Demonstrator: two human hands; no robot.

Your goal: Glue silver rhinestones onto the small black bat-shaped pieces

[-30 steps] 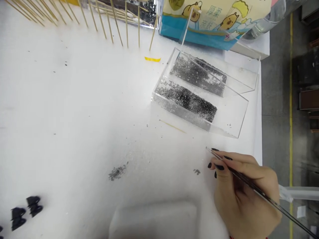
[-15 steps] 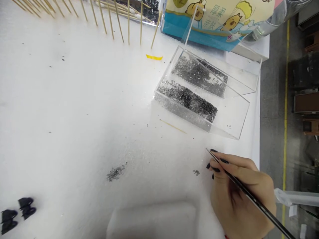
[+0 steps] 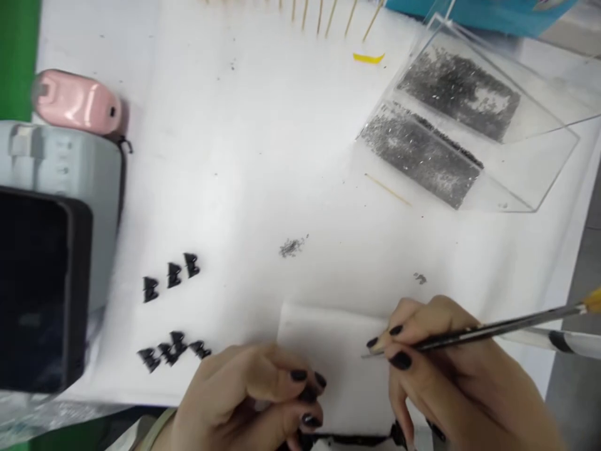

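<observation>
My right hand [image 3: 451, 363] grips a thin brush-like tool [image 3: 498, 327] with a dark handle; its fine tip points left over a white pad [image 3: 300, 326]. My left hand [image 3: 253, 394] faces it from the left, its fingertips pinched together. Whether the dark spot between them is a held piece or a nail is unclear. Several small black clip-like pieces [image 3: 174, 275] lie to its left in two rough rows. Beyond the pad are a loose pile of tiny dark bits [image 3: 292, 247] and a smaller cluster of bits [image 3: 420, 277].
A clear box [image 3: 526, 188] with tiny dark bits lies at upper right. Nearby are a thin wooden stick [image 3: 387, 189] and a yellow strip [image 3: 369, 59]. Upright sticks [image 3: 331, 15] line the back. At left are a pink device [image 3: 77, 103], a pale blue case [image 3: 98, 166] and a black-screened device [image 3: 32, 288].
The view has shifted left and down. My left hand has come into view, pinched. My right hand has moved from beside the small cluster to above the pad, still holding the tool.
</observation>
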